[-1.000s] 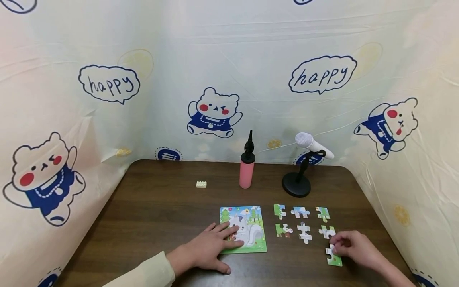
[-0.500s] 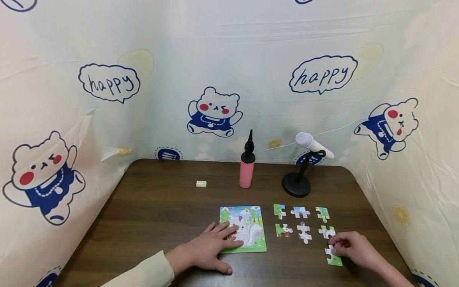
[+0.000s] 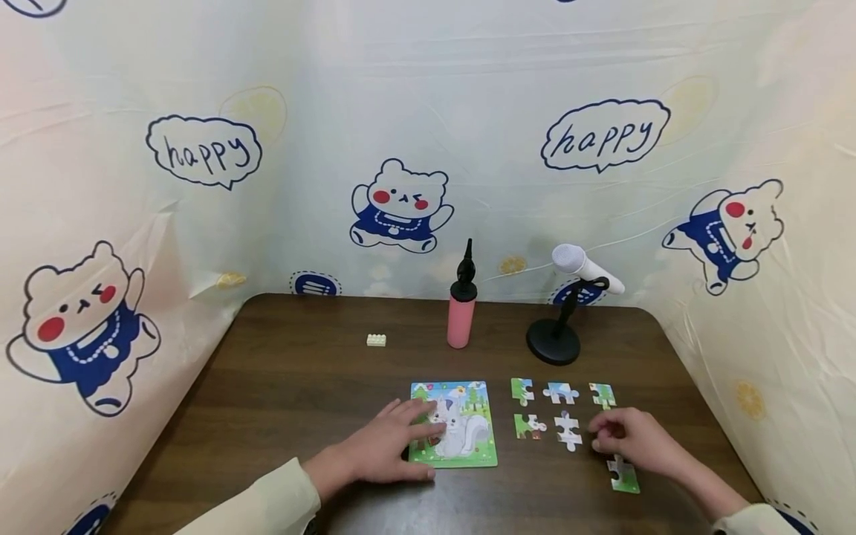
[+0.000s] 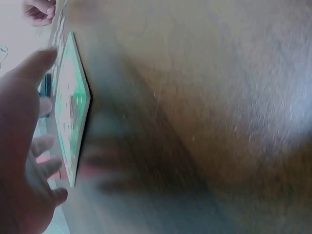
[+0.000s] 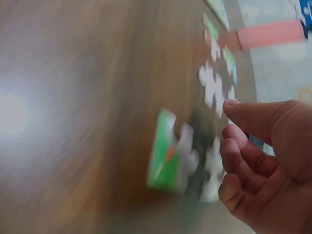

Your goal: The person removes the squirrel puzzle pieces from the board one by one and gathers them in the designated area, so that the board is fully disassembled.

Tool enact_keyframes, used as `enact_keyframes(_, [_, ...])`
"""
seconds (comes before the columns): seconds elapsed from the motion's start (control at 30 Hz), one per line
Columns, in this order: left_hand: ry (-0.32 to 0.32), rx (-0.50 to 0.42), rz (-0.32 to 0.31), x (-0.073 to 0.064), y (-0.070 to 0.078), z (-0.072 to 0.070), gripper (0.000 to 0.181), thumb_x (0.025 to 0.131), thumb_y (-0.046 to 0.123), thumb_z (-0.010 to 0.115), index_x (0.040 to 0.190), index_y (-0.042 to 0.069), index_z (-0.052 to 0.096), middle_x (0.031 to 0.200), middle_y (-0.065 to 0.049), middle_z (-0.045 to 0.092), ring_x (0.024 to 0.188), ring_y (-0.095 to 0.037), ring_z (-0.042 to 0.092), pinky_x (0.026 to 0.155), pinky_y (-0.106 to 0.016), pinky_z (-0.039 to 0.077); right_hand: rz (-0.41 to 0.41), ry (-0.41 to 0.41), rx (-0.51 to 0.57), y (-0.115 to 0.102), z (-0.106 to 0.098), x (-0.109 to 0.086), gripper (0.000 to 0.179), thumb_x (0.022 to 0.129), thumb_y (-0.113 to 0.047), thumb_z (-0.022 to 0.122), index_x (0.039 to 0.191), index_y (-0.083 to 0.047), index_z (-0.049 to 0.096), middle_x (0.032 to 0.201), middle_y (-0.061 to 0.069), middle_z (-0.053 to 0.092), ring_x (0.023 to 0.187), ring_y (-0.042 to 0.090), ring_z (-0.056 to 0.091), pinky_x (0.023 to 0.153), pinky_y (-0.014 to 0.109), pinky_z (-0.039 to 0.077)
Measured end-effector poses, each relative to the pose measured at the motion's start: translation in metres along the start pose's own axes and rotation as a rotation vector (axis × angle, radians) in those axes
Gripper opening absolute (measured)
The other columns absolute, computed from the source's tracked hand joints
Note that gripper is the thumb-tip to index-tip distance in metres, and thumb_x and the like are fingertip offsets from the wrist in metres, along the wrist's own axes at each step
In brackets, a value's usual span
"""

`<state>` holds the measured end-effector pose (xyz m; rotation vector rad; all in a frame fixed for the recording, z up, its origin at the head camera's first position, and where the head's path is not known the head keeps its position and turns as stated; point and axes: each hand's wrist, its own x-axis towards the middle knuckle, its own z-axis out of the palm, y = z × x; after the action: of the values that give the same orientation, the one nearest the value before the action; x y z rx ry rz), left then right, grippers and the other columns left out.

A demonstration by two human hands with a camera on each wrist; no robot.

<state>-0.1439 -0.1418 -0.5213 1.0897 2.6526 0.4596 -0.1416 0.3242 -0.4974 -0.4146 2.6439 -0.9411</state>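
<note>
My left hand [image 3: 384, 446] is spread over the left side of a square picture board [image 3: 468, 446] with a grey squirrel on it. In the left wrist view the left hand [image 4: 24, 146] appears raised a little above the board [image 4: 73, 102]. My right hand [image 3: 635, 440] hovers over the right column of loose jigsaw pieces, fingers loosely bent. The right wrist view shows nothing held between its thumb and fingers [image 5: 234, 151]. A green-and-white corner piece [image 3: 625, 477] lies just below it. The piece above that one is hidden behind the hand in the head view.
Several other jigsaw pieces [image 3: 568, 431] lie in rows right of the board. Behind stand a pink hand pump [image 3: 459, 323] with black nozzle and a white microphone [image 3: 585, 269] on a black stand [image 3: 553, 342]. A cream toy brick [image 3: 377, 340] sits farther left.
My right hand has left the lower right corner piece and moved up and to the left. The left hand has lifted and drawn back slightly over the board.
</note>
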Motion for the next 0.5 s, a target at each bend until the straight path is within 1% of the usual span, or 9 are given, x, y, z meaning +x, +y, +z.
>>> enact_keyframes(0.07, [0.041, 0.026, -0.047, 0.002, -0.004, -0.001, 0.071, 0.093, 0.065, 0.062, 0.154, 0.030, 0.050, 0.165, -0.006, 0.037, 0.152, -0.032, 0.034, 0.120, -0.063, 0.026, -0.052, 0.003, -0.016, -0.014, 0.005, 0.013, 0.013, 0.089, -0.017, 0.080, 0.099, -0.010, 0.075, 0.083, -0.006, 0.067, 0.073, 0.001, 0.057, 0.065, 0.024, 0.050])
enact_keyframes(0.13, [0.073, 0.032, -0.096, 0.003, -0.008, -0.001, 0.072, 0.093, 0.063, 0.062, 0.154, 0.026, 0.050, 0.163, -0.008, 0.039, 0.151, -0.033, 0.035, 0.119, -0.061, 0.028, -0.097, -0.010, -0.020, -0.030, 0.011, 0.027, 0.013, 0.090, -0.018, 0.079, 0.099, -0.011, 0.075, 0.084, -0.007, 0.067, 0.073, 0.002, 0.057, 0.066, 0.024, 0.049])
enact_keyframes(0.2, [0.095, 0.034, -0.136, 0.004, -0.012, -0.001, 0.073, 0.093, 0.062, 0.063, 0.154, 0.024, 0.050, 0.163, -0.009, 0.040, 0.151, -0.034, 0.036, 0.119, -0.061, 0.030, -0.149, -0.029, -0.012, -0.046, 0.019, 0.041, 0.014, 0.091, -0.018, 0.079, 0.102, -0.010, 0.075, 0.085, -0.007, 0.068, 0.073, 0.003, 0.058, 0.066, 0.024, 0.050])
enact_keyframes(0.27, [0.110, 0.037, -0.164, 0.005, -0.015, 0.000, 0.076, 0.092, 0.062, 0.062, 0.155, 0.022, 0.049, 0.162, -0.011, 0.040, 0.150, -0.035, 0.036, 0.118, -0.061, 0.031, -0.178, -0.052, -0.001, -0.062, 0.029, 0.054, 0.016, 0.091, -0.019, 0.079, 0.104, -0.009, 0.076, 0.086, -0.007, 0.069, 0.074, 0.004, 0.059, 0.066, 0.025, 0.050])
enact_keyframes(0.37, [0.124, 0.040, -0.196, 0.006, -0.019, 0.002, 0.082, 0.090, 0.066, 0.063, 0.155, 0.019, 0.047, 0.162, -0.013, 0.039, 0.150, -0.037, 0.037, 0.118, -0.061, 0.031, -0.218, -0.089, 0.009, -0.085, 0.046, 0.071, 0.019, 0.092, -0.018, 0.078, 0.108, -0.009, 0.075, 0.090, -0.005, 0.069, 0.076, 0.006, 0.060, 0.067, 0.025, 0.050])
enact_keyframes(0.5, [0.112, 0.032, -0.239, 0.006, -0.020, 0.003, 0.091, 0.086, 0.072, 0.064, 0.156, 0.015, 0.045, 0.163, -0.016, 0.037, 0.150, -0.040, 0.035, 0.118, -0.063, 0.030, -0.248, -0.135, -0.005, -0.114, 0.069, 0.089, 0.021, 0.090, -0.019, 0.080, 0.109, -0.010, 0.075, 0.092, -0.003, 0.069, 0.076, 0.008, 0.058, 0.069, 0.025, 0.050])
